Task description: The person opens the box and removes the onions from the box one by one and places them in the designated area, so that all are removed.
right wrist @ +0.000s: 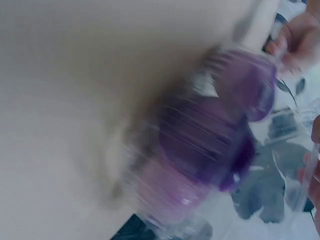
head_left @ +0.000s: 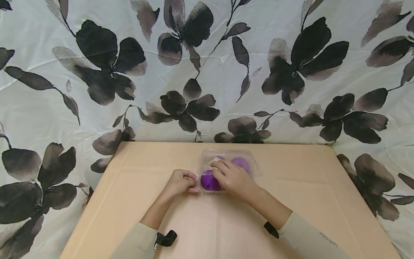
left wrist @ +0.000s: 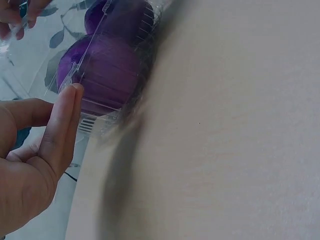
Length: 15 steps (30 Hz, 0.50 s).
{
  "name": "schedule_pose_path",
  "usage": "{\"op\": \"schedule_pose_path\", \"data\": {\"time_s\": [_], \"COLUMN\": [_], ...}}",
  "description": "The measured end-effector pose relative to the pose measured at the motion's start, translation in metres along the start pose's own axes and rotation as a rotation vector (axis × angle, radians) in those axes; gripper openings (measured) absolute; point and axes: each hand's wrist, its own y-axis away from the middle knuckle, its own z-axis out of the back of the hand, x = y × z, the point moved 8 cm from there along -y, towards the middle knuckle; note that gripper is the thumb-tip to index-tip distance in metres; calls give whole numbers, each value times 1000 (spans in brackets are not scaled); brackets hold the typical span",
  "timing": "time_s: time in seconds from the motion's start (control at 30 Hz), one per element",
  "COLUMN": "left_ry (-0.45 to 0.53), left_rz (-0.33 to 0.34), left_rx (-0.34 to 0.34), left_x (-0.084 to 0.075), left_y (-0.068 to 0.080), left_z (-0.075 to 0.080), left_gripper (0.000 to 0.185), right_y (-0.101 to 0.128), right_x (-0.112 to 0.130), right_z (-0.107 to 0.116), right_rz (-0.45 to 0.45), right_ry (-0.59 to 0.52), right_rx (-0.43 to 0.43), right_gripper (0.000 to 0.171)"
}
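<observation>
Although it is partly covered, one clear box (head_left: pixel 226 153) lies on the bench (head_left: pixel 291 172), long axis left to right.
The left hand (head_left: pixel 182 182) pinches its left edge; inside, at least three purple balls (head_left: pixel 210 181) are visible; the right hand (head_left: pixel 233 177), nearer the middle, reaches over the box and pinches clear plastic.

Left grip (head_left: pixel 182 182) at left edge of clear container (head_left: pixel 206 162); right grip (head_left: pixel 233 177) over purple balls (head_left: pixel 209 181) inside it.
</observation>
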Motion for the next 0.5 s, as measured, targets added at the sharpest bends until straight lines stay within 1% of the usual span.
{"op": "schedule_pose_path", "data": {"time_s": [0.1,0.17,0.33,0.5], "left_ry": [-1,0,-1,-7], "left_rz": [0,1,-3,-8], "left_rx": [-6,-10,-17,-16], "left_x": [-1,-1,-1,-2], "left_y": [-2,-4,-6,-8], "left_z": [-1,-1,-2,-4], "left_gripper": [15,15,14,16], "right_y": [-5,-8,-14,-16], "right_x": [-10,-15,-28,-43], "right_z": [4,6,9,11], "right_rz": [-23,-21,-36,-50], "right_ry": [-52,-78,-110,-108], "right_rx": [-2,9,37,51], "right_gripper": [13,12,5,15]}}
